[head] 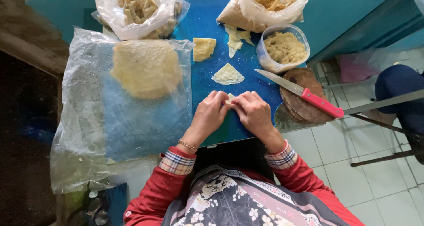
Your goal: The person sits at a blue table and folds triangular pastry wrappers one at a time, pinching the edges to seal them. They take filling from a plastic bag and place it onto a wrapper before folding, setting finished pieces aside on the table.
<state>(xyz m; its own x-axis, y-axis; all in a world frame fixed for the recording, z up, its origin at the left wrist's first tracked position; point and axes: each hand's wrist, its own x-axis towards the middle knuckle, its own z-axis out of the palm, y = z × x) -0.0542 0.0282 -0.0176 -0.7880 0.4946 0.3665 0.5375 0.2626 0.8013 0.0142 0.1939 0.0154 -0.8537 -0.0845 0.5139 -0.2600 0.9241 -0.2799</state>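
Wrapper (230, 98) pinched between hands (fingertips).

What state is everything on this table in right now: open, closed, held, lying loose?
Left hand: closed on the small wrapper piece.
Right hand: pinching the same piece.
Tub of filling: lid off, nearly full.
Knife: lying unheld on the round wooden board.
Folded wrapper: lying loose.
Bag of rolls: open at the top.
Wrapper stack: covered by plastic.

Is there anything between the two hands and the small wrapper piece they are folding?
Nothing visible. The left hand and the right hand both touch the small wrapper piece directly. The knife lies apart, to the right.
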